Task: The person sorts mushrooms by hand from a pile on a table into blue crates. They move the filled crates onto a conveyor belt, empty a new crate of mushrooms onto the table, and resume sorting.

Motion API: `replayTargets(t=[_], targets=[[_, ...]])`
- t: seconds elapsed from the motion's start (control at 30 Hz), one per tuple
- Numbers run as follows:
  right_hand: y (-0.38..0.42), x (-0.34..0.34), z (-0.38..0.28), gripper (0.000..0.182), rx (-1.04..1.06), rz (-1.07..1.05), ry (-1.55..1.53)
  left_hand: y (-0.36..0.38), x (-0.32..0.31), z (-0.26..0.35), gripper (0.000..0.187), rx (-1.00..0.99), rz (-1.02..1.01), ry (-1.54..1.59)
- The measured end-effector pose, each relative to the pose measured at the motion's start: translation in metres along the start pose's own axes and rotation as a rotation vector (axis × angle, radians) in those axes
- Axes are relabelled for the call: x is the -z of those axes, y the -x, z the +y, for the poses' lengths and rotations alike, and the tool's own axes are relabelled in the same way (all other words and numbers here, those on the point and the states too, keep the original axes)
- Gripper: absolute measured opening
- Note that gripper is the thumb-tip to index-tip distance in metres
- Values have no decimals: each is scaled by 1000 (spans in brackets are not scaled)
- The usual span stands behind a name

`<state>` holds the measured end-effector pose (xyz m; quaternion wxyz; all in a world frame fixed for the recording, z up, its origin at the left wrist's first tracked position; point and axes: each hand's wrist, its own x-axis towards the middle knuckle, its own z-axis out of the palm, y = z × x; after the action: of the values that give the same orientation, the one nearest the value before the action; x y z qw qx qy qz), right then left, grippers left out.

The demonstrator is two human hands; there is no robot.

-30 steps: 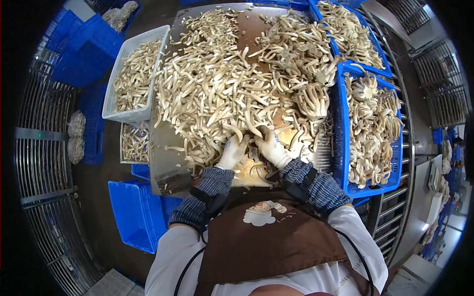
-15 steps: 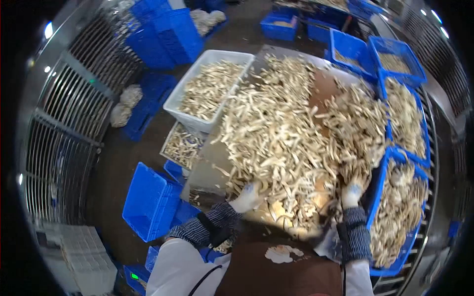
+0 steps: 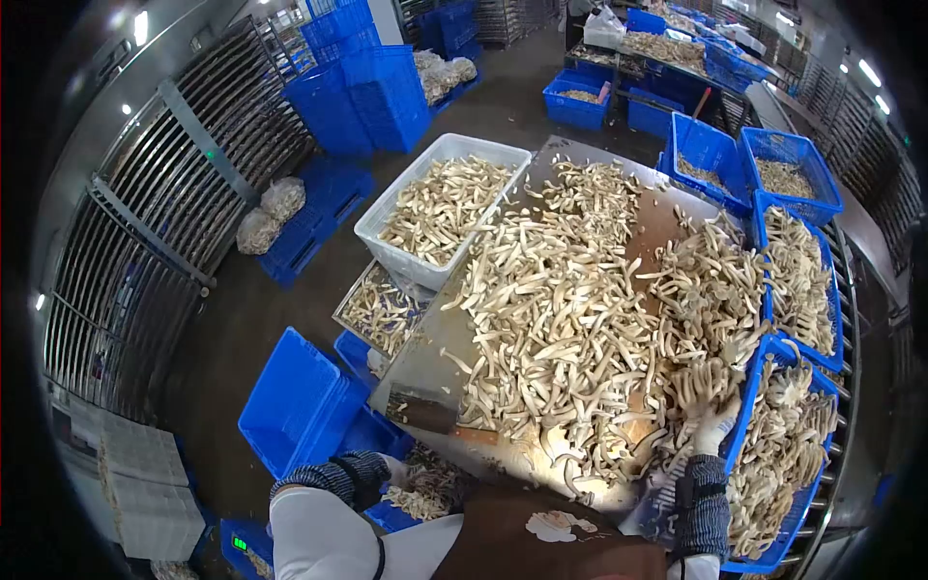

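The right hand (image 3: 713,425), gloved in white, is now lifting a cluster of mushrooms (image 3: 698,382) at the right edge of the steel table (image 3: 425,338), its fingers curling up around the stems from below; 0.5 s ago it was pressing flat into the heap near the same spot, and 1 s ago both hands were working side by side in the middle of the pile. The left hand (image 3: 394,471) is dropping off the table's near-left corner toward a low blue crate of trimmed pieces (image 3: 425,491), where 0.5 s ago it was resting on the table edge. So the 2 hands are splitting apart: the right is picking up a fresh bunch beside the blue crate of whole clusters (image 3: 788,454), while the left appears to be letting go of or reaching among cut pieces below.

The left hand is largely hidden behind its checked sleeve (image 3: 329,478) and the table corner, so I cannot tell whether its fingers are open or closed, or whether anything is in them. The right hand's grip is partly masked by the mushroom caps above it. The head is also tilting up, bringing the white tub (image 3: 440,208) and stacked blue crates (image 3: 358,87) into fuller view, while the brown apron (image 3: 551,536) is being cut off at the bottom edge.
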<state>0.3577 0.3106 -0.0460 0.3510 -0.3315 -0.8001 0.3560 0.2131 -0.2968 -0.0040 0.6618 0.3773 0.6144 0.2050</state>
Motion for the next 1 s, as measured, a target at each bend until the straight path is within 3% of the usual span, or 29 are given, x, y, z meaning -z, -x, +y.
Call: replayTargets(t=[0.03,0.13,0.17,0.23,0.27,0.3,0.33,0.37,0.4,0.43,0.47,0.5,0.53,0.57,0.63,0.7,0.77,0.8,0.83,0.87,0.9,0.93,0.97,1.0], targets=[[-4,4,-52,56,109,128,213,-6,6,-1,50,-29,-1,-15],[9,-16,-123,52,-113,40,-148,-48,35,8,49,-154,30,-97],[22,-34,-133,52,-248,-81,-252,-67,44,13,49,-203,65,-133],[55,-72,-150,54,-515,-395,-322,-111,62,72,58,-301,325,59],[70,-87,-161,49,-360,-500,-359,-132,71,103,63,-363,450,142],[86,-103,-148,46,-119,-621,-149,-152,81,128,64,-493,448,352],[101,-119,-136,43,161,-681,83,-174,90,142,64,-413,531,303],[117,-135,-124,42,430,-678,261,-188,96,149,65,-331,608,257],[120,-137,-126,41,603,-623,490,-189,100,152,68,-396,628,221],[122,-139,-125,41,760,-569,724,-196,100,148,71,-442,620,380],[124,-142,-122,41,699,-584,745,-204,101,144,75,-491,610,538],[126,-146,-114,38,644,-569,688,-219,96,134,79,-483,564,891],[125,-147,-103,34,584,-544,639,-202,91,161,82,-342,708,855],[121,-145,-95,36,325,-574,415,-180,94,192,85,-209,849,799],[109,-135,-108,45,-258,-579,-124,-177,108,193,83,-31,813,1188],[87,-110,-170,51,-823,-489,-591,-209,106,166,75,-199,836,1066],[91,-123,-161,57,-283,-575,-370,-224,97,166,59,-372,872,1141],[82,-121,-162,75,-412,-570,-486,-222,103,168,61,-286,848,1045],[80,-111,-161,79,-542,-518,-404,-216,112,166,62,-202,825,949],[68,-108,-148,79,-489,-507,-428,-208,119,167,68,-30,793,975],[60,-103,-127,79,-435,-500,-451,-206,123,167,77,-75,894,908],[58,-102,-108,79,-428,-332,-371,-204,124,167,68,-11,933,984],[45,-91,-92,89,-153,-143,29,-192,125,185,59,55,972,1059],[31,-75,-82,97,-188,-155,229,-192,130,177,70,-10,961,945]])
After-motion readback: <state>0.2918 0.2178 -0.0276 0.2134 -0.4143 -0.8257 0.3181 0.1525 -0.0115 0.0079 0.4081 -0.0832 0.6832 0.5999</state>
